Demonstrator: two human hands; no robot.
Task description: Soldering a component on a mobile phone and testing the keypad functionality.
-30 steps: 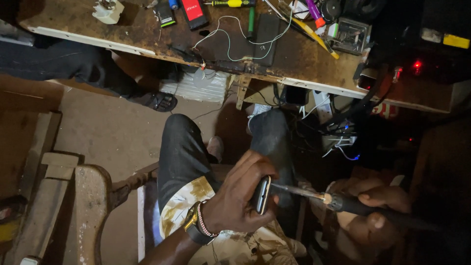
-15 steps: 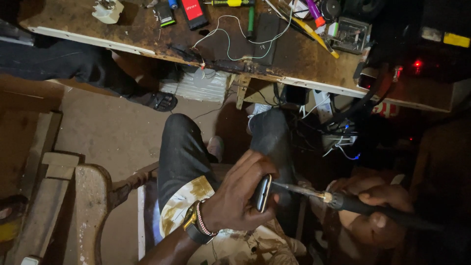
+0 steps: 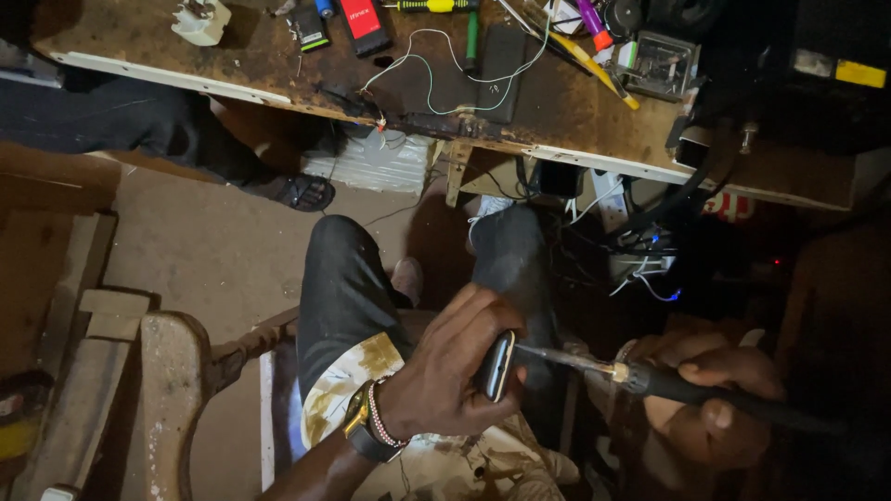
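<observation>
Person seated, knees out toward 12 o'clock, both hands low in the lap. Left hand wraps a small dark phone, held on edge w/ fingers curled tight round its back and thumb side hidden; wrist has a watch and beaded bracelet. Right hand, at 3 o'clock of the left, is closed round the black handle of a soldering iron; its thin metal tip points toward 9 o'clock and meets the phone's right edge, touching or v. close, can't tell which in the dim light. Phone sits between the two hands, above the right knee. At 12 o'clock, well apart from the hands, a worn wooden workbench carries a red-and-black phone, a screwdriver w/ yellow handle, loose white wire and a small clear-cased part. Under the bench at 1 o'clock, a tangle of cables. At 10 o'clock someone else's sandalled foot rests on the floor. Wooden chair arm at 9 o'clock.
</observation>
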